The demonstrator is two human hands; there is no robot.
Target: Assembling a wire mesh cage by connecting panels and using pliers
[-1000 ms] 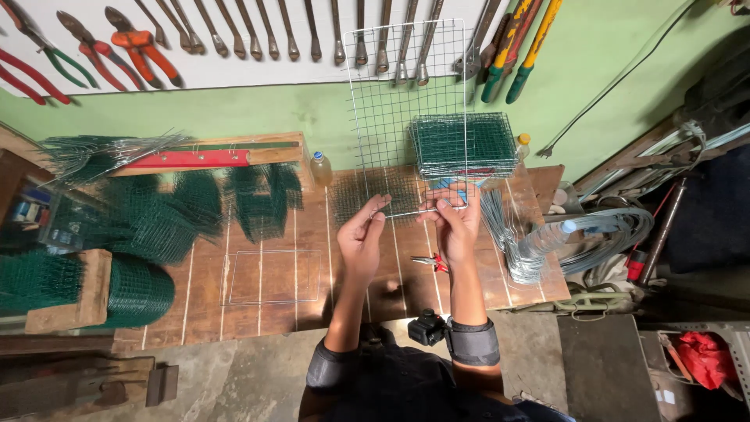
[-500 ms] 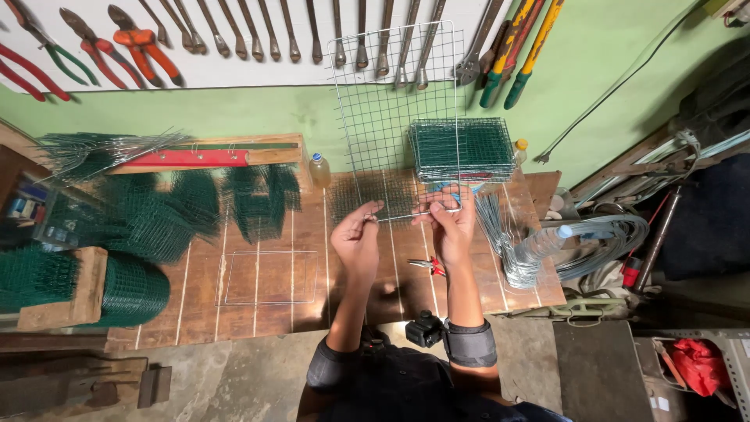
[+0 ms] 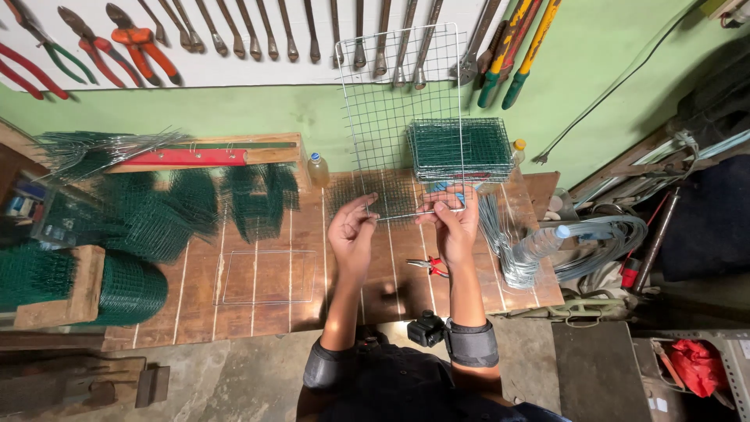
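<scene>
On the desk: a wooden-plank desk (image 3: 258, 312) against a green wall, seen from straight overhead, pretty cluttered.
Left hand: the left hand (image 3: 353, 231) is closed in a pinch on the near-left corner of the wire mesh panel (image 3: 400, 109), fingers curled round the bottom rod.
Right hand: the right hand (image 3: 451, 223) is gripping the same bottom edge further right, fingers wrapped over the wire. Can't tell if there's a separate bit of wire in it, too small to see.
Mesh panel: a bare silvery grid with a frame, held tilted up so its far end leans toward the wall, near edge just above the desk between both hands.
Beside it: a stack of green mesh panels (image 3: 459, 148) just behind the right hand, looks like finished ones.
Progress, my guess: the panel looks whole and framed, and the hands are busy on its bottom edge, so it seems to be mid-way. Another bare wire frame (image 3: 266, 277) lies flat on the desk to the left, apparently not touched yet.
Tools: red-handled pliers (image 3: 431, 266) lie on the desk between the forearms, near but not held.
Other stuff: coils of wire (image 3: 594, 238) to the right, rolls of green mesh (image 3: 133, 227) on the left, a small bottle (image 3: 317, 169) by the wall, and hand tools (image 3: 133, 43) hanging above.
</scene>
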